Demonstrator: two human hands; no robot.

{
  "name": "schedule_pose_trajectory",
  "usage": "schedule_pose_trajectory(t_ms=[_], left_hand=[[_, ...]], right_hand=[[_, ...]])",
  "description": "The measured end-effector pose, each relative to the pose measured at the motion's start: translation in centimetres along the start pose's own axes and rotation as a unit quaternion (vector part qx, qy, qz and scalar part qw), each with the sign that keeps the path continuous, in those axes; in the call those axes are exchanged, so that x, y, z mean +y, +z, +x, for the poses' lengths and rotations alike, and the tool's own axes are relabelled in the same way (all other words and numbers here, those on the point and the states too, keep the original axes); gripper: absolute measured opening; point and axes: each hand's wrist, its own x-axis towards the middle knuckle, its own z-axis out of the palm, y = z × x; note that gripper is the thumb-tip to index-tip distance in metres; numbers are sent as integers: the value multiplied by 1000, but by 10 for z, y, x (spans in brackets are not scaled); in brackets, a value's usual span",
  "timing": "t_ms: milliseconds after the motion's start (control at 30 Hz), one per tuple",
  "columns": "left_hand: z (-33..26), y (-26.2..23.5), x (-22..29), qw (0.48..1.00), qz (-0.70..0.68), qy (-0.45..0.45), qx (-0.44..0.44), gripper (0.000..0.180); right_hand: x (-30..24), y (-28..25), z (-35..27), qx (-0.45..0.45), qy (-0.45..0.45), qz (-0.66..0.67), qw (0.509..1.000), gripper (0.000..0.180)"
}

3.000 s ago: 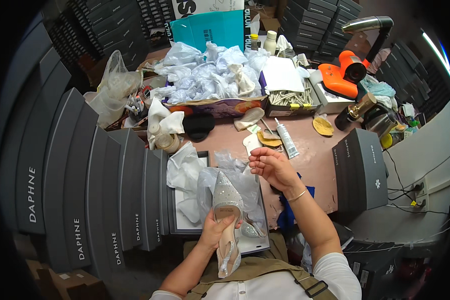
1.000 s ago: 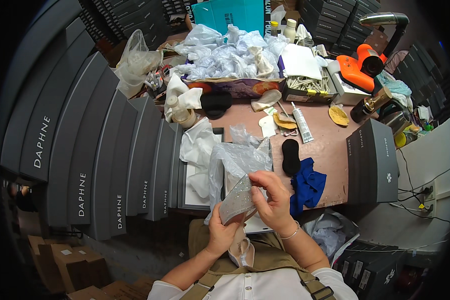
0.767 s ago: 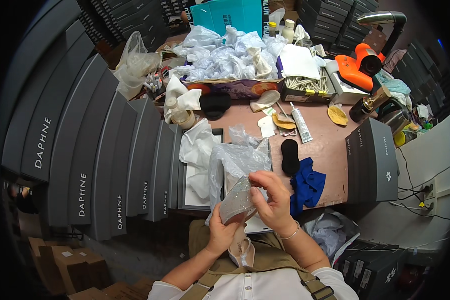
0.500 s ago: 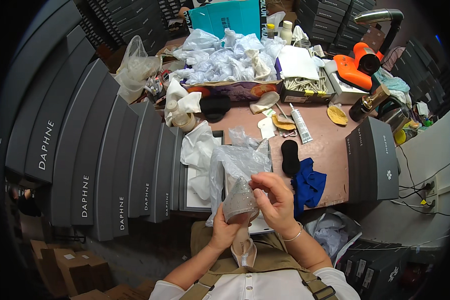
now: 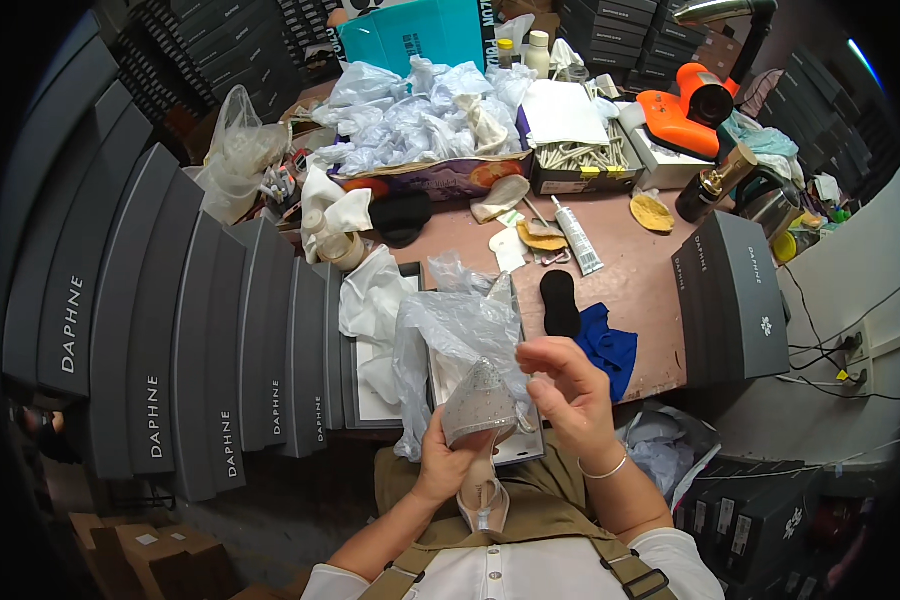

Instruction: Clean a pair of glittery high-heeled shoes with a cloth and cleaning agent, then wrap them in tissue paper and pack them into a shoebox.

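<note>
Spanning the middle of the view is a pinkish-brown desk (image 5: pixel 645 280), crowded along its far side. Down its left runs a tall row of dark grey boxes (image 5: pixel 200 340), and more grey boxes (image 5: pixel 735 290) stand at its right edge. At the back, a teal box (image 5: pixel 415 40) rises behind a low printed carton (image 5: pixel 420 182) heaped with crumpled white wrapping (image 5: pixel 410 115). To the right of the carton sits an orange device (image 5: pixel 675 125) with a dark, bent arm. At the near edge lies an open, white-lined box (image 5: pixel 375 412), partly covered by white paper (image 5: pixel 368 305) and, to the right, translucent plastic (image 5: pixel 460 325). In front of that plastic, above the person's lap, is a silver-grey shoe (image 5: pixel 480 405) with a pointed, sparkling toe aimed away from the wearer and its heel end near the body. The left hand (image 5: pixel 448 462) grips it around the middle, from the left. The right hand (image 5: pixel 575 395), a thin bangle (image 5: pixel 602 476) at its wrist, is just beside the toe, fingers loosely curled and the thumb apart from them. Beyond that hand lies a rumpled blue cloth (image 5: pixel 610 350), then a long black pad (image 5: pixel 560 303), a white tube (image 5: pixel 578 240) and a round yellow pad (image 5: pixel 652 212).
</note>
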Motion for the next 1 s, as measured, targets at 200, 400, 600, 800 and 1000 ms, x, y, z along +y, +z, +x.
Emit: schedule_pose_trajectory(t_ms=[200, 400, 600, 800, 1000], left_hand=[[-3, -6, -2, 994, 96, 43, 15, 37], [-7, -1, 9, 984, 162, 56, 36, 37], [-8, 0, 13, 974, 206, 82, 38, 41], [-8, -3, 11, 974, 210, 77, 27, 44], [-10, -1, 13, 975, 208, 74, 29, 45]], right_hand=[[6, 9, 8, -22, 100, 91, 991, 24], [6, 9, 11, -16, 107, 85, 990, 18], [7, 8, 13, -5, 101, 68, 993, 16], [9, 9, 13, -3, 108, 65, 992, 14], [10, 9, 13, 2, 105, 57, 993, 13]])
